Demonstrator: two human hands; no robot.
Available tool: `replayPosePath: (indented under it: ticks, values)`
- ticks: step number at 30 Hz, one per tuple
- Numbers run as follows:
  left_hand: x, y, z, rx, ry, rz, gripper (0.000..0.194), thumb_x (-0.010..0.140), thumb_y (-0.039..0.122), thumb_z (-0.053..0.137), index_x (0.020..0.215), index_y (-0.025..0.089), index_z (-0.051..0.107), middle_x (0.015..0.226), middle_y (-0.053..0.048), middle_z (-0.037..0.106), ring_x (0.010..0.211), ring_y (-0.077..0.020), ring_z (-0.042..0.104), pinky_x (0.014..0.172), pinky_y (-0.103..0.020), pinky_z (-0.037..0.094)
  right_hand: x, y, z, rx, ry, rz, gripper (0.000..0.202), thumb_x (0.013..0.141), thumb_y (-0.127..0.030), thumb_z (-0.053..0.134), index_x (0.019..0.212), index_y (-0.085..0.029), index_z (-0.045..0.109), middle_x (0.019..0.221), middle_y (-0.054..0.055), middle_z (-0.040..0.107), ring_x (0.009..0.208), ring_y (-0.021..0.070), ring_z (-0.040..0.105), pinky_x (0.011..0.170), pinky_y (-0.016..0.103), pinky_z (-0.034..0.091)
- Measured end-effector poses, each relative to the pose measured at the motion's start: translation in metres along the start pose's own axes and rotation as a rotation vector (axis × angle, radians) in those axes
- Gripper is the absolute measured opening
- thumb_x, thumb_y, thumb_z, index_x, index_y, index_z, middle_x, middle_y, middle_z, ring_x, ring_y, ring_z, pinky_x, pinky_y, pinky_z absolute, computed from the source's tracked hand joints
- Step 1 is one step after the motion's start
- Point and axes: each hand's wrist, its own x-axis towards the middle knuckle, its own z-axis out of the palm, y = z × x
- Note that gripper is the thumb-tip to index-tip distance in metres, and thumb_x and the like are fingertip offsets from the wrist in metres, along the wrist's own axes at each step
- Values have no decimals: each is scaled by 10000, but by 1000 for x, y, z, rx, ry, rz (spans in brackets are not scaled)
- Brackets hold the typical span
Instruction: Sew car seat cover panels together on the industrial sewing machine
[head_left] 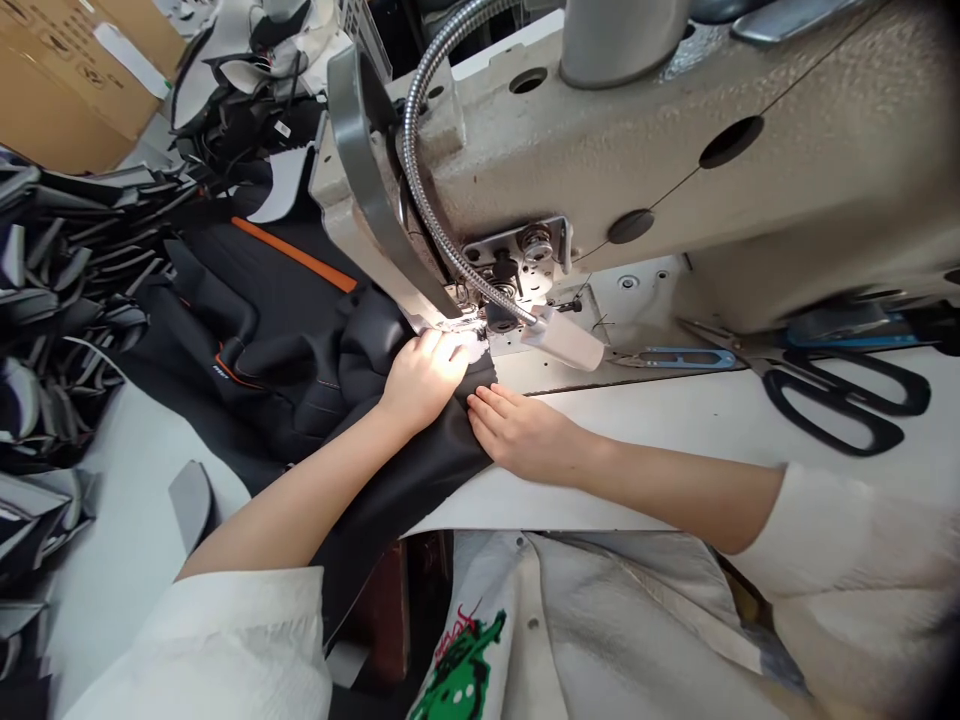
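- A black, leather-like cover (311, 355) lies on the bench (660, 415), one part running in beneath the sewing machine (637, 170) near the needle area, another hanging over the bench's front edge.
- Its surface is smooth with a soft sheen; the middle is rumpled into puffy, rounded folds, while the portion nearest the person lies flatter.
- A straight orange strip (294, 254) crosses the far part at a slant.
- Closer in, a thin orange trim line (238, 380) curves along a fold, with a small white mark beside it, too small to read.
- A fine, pale stitch line shows on the padded section, and a pale edging runs along the left border.
- The left hand (426, 382) presses on the cover close to the needle area, fingers bunched and pointing away from the person; I cannot tell whether they pinch the material.
- The right hand (521, 430) rests at the cover's right edge, fingers together and stretched out; its thumb is hidden, so a grip from below cannot be told.
- A white lamp head (562, 338) sits just beyond the right hand; blue snips (690, 358) and black-handled scissors (772, 370) lie farther right.
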Motion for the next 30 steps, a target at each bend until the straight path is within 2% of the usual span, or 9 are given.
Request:
replayPosePath:
  ticks: [4,7,10,14,17,20,27,30]
  values:
    - [2,-6,3,-26,21,37,229,886,134,450,915,175,674,977,-90,666,916,-231,586,739,-327,471,-1,5,-2,31,-6,-24,303,860,-83,435,1046,1,659,1078,214,650,989,274,643,892,381,520]
    - [9,-7,0,-101,22,134,253,879,117,425,921,149,673,1020,-106,660,972,-223,580,826,-322,465,-4,9,1,48,-24,-24,312,875,-87,421,1073,-7,648,1117,210,635,1031,267,625,929,385,502]
    - [18,-5,-3,-139,-15,204,259,861,97,411,894,125,666,957,-115,664,946,-220,595,853,-321,455,-6,12,7,71,-8,25,331,887,-84,408,1125,3,620,1174,217,604,1091,280,589,963,415,480]
    - [22,-1,1,-209,-51,120,246,864,103,410,851,119,655,890,-106,666,895,-223,606,842,-340,455,-9,17,17,136,28,98,359,885,-77,404,1179,37,576,1232,243,556,1172,310,525,1002,456,442]
    - [21,0,7,-284,-17,71,243,866,100,414,868,124,656,918,-87,673,913,-223,598,897,-356,433,-10,20,20,161,47,76,361,890,-87,389,1173,27,582,1224,236,565,1187,309,513,1015,465,426]
    - [19,0,10,-305,-11,89,249,866,89,414,874,131,660,961,-76,676,940,-221,590,933,-359,412,-6,20,18,139,32,40,360,887,-107,393,1160,8,599,1217,224,574,1174,317,522,1006,465,430]
    - [9,-9,4,-154,68,65,254,913,183,421,1004,176,658,1009,-103,673,930,-249,588,897,-426,411,21,0,13,-3,-98,90,398,886,-136,391,1180,69,565,1189,300,558,1069,378,581,862,516,493]
    - [9,-14,5,-167,44,101,256,902,173,429,1008,181,662,1042,-93,676,948,-235,597,901,-398,424,28,-8,20,-24,-94,143,405,886,-131,381,1184,81,555,1185,316,551,1059,384,584,836,529,498]
